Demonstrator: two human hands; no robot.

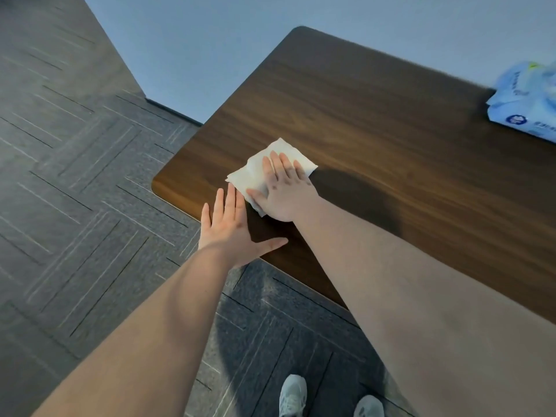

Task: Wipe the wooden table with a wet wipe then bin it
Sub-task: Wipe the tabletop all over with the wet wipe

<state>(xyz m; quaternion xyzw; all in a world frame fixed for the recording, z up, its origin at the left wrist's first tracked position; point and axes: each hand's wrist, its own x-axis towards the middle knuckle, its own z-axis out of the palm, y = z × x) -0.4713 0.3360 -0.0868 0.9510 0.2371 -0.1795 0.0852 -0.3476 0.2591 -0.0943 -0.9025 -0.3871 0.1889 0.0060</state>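
Observation:
A dark wooden table (376, 115) fills the upper right of the head view. A white wet wipe (255, 173) lies spread on its near left part. My right hand (282, 188) presses flat on the wipe, fingers together, covering its right half. My left hand (231, 227) rests flat on the table's front edge just left of the wipe, fingers spread, holding nothing. No bin is in view.
A blue pack of wet wipes (526, 100) sits at the table's right side, cut off by the frame. Grey patterned carpet (75, 191) lies left of and in front of the table. A pale wall (195, 40) stands behind. My shoes (293, 395) show at the bottom.

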